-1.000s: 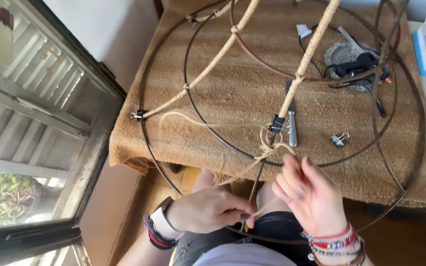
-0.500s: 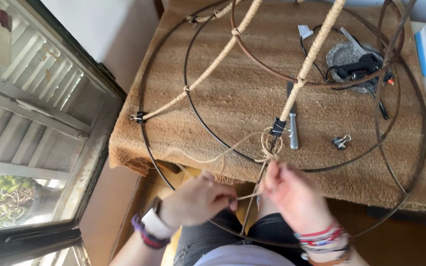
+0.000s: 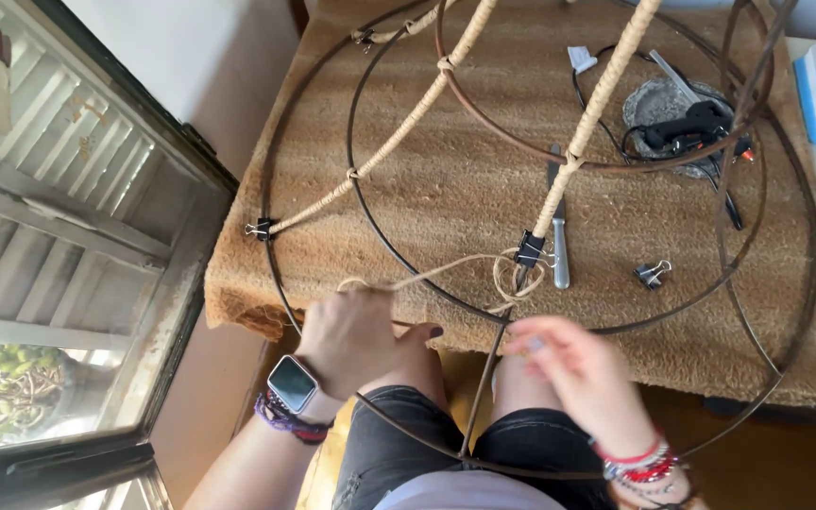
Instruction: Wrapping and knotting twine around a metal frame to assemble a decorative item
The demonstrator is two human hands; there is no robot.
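Your left hand (image 3: 356,332) was closed around the twine (image 3: 446,269), pulling it taut from the knot at the black clip (image 3: 527,249), out toward eight o'clock. Your right hand (image 3: 580,373) sat just below the wire frame (image 3: 370,212), at five o'clock from the clip, fingers loosely curled and blurred; I couldn't tell whether it gripped anything. The twine looped around the frame's spoke just under the clip. A knife (image 3: 559,236) lay beside the clip on the tabletop (image 3: 465,179), a second clip (image 3: 652,274) at three o'clock, well apart.
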